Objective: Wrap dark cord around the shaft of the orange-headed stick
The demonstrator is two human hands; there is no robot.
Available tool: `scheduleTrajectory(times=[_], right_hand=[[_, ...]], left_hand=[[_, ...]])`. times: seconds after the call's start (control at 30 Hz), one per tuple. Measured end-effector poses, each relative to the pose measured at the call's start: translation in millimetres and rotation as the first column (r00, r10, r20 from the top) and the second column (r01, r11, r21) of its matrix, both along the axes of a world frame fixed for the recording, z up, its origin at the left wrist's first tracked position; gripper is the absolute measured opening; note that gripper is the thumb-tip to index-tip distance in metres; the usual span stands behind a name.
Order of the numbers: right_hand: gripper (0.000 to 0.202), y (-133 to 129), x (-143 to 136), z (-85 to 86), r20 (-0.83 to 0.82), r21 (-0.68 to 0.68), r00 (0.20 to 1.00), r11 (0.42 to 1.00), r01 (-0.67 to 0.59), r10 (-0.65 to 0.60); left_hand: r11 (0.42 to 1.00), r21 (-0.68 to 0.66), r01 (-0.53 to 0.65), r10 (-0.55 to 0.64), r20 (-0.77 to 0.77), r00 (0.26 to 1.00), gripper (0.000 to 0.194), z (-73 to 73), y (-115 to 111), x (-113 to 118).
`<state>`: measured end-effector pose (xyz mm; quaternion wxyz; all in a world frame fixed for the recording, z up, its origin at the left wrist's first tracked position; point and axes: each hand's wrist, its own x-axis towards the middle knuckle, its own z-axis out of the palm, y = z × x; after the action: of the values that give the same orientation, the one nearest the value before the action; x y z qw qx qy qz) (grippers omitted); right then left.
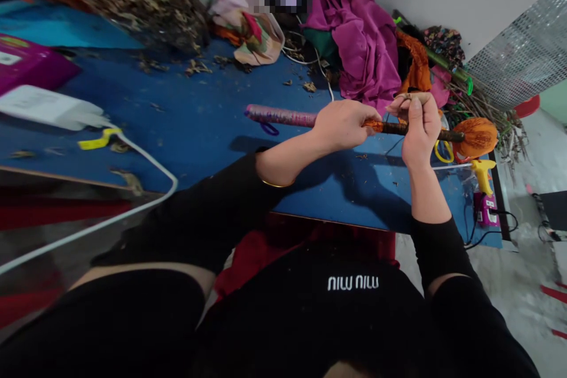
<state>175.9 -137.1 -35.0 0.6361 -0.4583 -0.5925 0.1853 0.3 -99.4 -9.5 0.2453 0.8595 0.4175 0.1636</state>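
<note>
A long wrapped stick (283,116) lies crosswise over the blue table, pinkish and patterned at its left part, orange and dark brown further right. My left hand (343,124) is closed around its middle. Just right of that, my right hand (419,121) pinches a small brownish piece (410,96) above the dark part of the stick. A thin dark strand hangs between the hands. Beyond the stick's right end sits a round orange cloth bundle (476,137); whether they are joined I cannot tell.
Magenta cloth (363,29) and a heap of dried leaves (133,0) lie at the back. A yellow glue gun (482,174) stands near the right edge. At left are a white power strip (48,107), its cable and a purple box (31,65).
</note>
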Motion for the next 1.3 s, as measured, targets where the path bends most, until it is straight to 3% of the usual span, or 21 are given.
scheduleTrajectory(times=[0.13, 0.37, 0.57, 0.77, 0.9, 1.07, 1.2, 1.3], right_hand=[[0.041, 2.7, 4.3, -3.1, 0.029, -0.033, 0.998, 0.998, -0.046, 0.047], [0.051, 3.1, 5.2, -3.6, 0.183, -0.109, 0.983, 0.994, -0.008, 0.028], [0.053, 5.3, 14.7, -6.1, 0.274, -0.124, 0.962, 0.991, 0.053, -0.017], [0.056, 5.1, 12.2, -6.2, 0.243, -0.134, 0.97, 0.99, 0.051, -0.017], [0.053, 5.8, 11.2, -4.5, 0.124, -0.156, 0.992, 0.987, 0.026, -0.007], [0.044, -2.1, 36.5, 20.9, -0.062, -0.227, 0.998, 0.974, 0.006, -0.02], [0.044, -21.9, 74.4, 52.6, -0.156, -0.378, 0.987, 0.92, -0.105, 0.048], [0.044, -36.7, 105.0, 64.5, -0.195, -0.379, 0.981, 0.922, -0.077, 0.001]], left_hand=[[0.998, 0.052, 0.024, -0.021, -0.06, 0.998, 0.047, 0.2, -2.8, 0.4], [0.979, 0.19, 0.068, -0.041, -0.143, 0.989, 0.047, -2.8, -7.1, 2.1], [0.97, 0.228, 0.079, -0.045, -0.15, 0.988, 0.052, 0.5, -11.0, 1.4], [0.947, 0.289, 0.141, -0.109, -0.126, 0.986, 0.04, -5.9, -8.8, 1.2], [0.935, 0.319, 0.156, -0.137, -0.082, 0.987, 0.041, -11.6, -5.7, 1.9], [0.952, 0.282, 0.119, -0.107, -0.057, 0.993, 0.046, -8.8, 6.8, -6.9], [0.967, 0.253, -0.011, 0.018, -0.023, 1.0, 0.045, 1.0, 24.0, -22.9], [0.973, 0.214, -0.087, 0.091, -0.01, 0.996, 0.042, 7.9, 35.7, -35.8]])
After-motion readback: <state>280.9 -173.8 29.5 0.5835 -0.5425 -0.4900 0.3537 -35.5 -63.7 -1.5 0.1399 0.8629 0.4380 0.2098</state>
